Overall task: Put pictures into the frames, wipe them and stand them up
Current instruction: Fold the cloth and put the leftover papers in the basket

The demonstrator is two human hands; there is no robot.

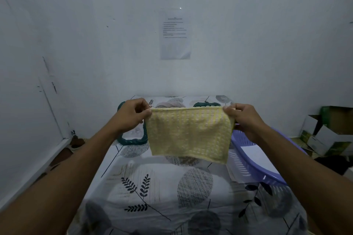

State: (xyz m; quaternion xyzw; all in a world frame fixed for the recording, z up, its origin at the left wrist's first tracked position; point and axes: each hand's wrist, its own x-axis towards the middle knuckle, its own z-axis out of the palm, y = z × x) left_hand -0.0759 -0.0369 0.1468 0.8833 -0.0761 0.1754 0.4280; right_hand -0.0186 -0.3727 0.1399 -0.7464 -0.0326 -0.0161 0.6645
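A yellow waffle-weave cloth (189, 134) hangs stretched in the air above the table. My left hand (131, 115) pinches its upper left corner and my right hand (243, 120) pinches its upper right corner. Behind the cloth a dark green rope-wrapped picture frame (131, 140) lies flat on the table, partly hidden by my left hand and the cloth. Another green frame (207, 104) shows just above the cloth's top edge at the back.
The table wears a leaf-and-circle patterned cover (162, 192). A purple plastic basket (271, 170) with white sheets (254, 153) in it sits at the right. Cardboard boxes (328, 131) stand on the floor at far right. A printed sheet (175, 34) hangs on the wall ahead.
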